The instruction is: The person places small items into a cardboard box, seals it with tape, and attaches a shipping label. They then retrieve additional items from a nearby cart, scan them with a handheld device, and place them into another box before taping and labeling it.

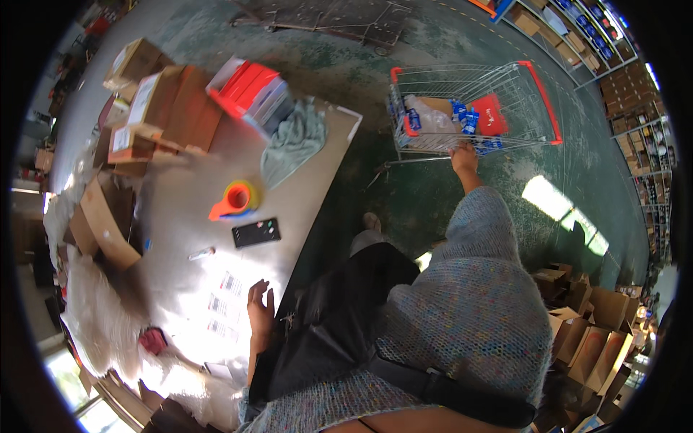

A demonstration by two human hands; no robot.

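Note:
My right hand (464, 159) reaches out to the near side of a wire shopping cart (530, 135), its fingers curled at the wire. Inside the cart are a clear plastic bag (436, 118), several blue packets (466, 116) and a red piece (490, 115) bearing writing. At the edge of the worktable (178, 205), my left hand (261, 309) has its fingers apart and holds nothing. Printed labels (221, 304) lie beside it in bright glare. Farther up the table are a black phone-like object (256, 233) and an orange tape dispenser (237, 197).
Cardboard boxes (184, 108), a red-and-white box (246, 89) and a grey-green cloth (298, 135) occupy the table's far end. Plastic wrap (100, 314) bulges along its left side. Open cartons (590, 325) stand at right; a flat trolley (330, 19) is beyond.

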